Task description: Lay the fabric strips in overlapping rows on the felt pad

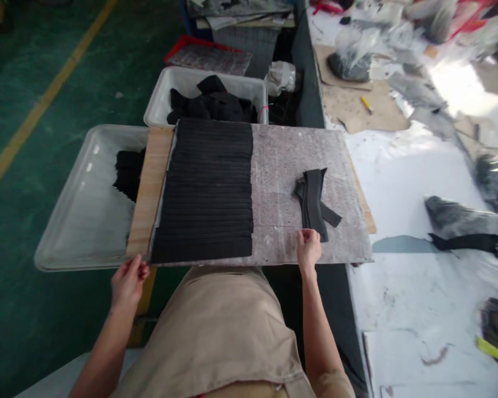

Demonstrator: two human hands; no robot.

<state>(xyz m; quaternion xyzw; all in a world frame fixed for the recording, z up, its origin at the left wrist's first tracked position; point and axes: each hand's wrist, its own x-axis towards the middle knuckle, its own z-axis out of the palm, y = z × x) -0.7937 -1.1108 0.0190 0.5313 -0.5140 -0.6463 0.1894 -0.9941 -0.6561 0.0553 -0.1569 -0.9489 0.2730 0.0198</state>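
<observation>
One garment; left hand, right hand at one board; two white tubs.

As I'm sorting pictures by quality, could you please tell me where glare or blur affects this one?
Head view: glare washes out the upper-right part of the white-topped table; head view: the plastic bag towards the right edge looks soft and smeared; head view: the row of black strips near the centre is dark but clearer.

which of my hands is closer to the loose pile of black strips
Right. Your right hand is at the near end of the loose pile; your left hand is farther off, by the near left corner of the board.
</observation>
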